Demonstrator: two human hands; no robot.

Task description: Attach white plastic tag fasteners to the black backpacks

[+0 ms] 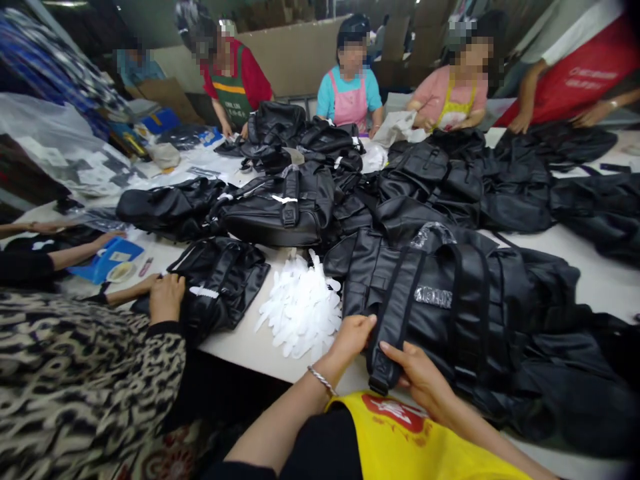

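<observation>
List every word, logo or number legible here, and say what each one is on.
Nothing reads with certainty.
Green apron: small lettering, possibly ending "LIN"; the rest is blurred.
Red apron: white characters, too blurred.
Yellow apron: red emblem with a white mark, unreadable.
Blue dispenser: pale label, too small.

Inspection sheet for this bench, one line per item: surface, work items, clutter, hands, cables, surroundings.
Surface: pale table, largely covered.
Work items: black bag lying with its straps up; strap at the hands; clear film on the bag.
Clutter: loose pile of white strips beside the bag; more black bags heaped beyond; blue container at far left.
Hands: left hand at the strap's edge, grip unclear; right hand holds its end, thumb on top.
Cables: nothing seen.
Surroundings: co-workers across the table and close by on the left; clear plastic sack far left.
</observation>
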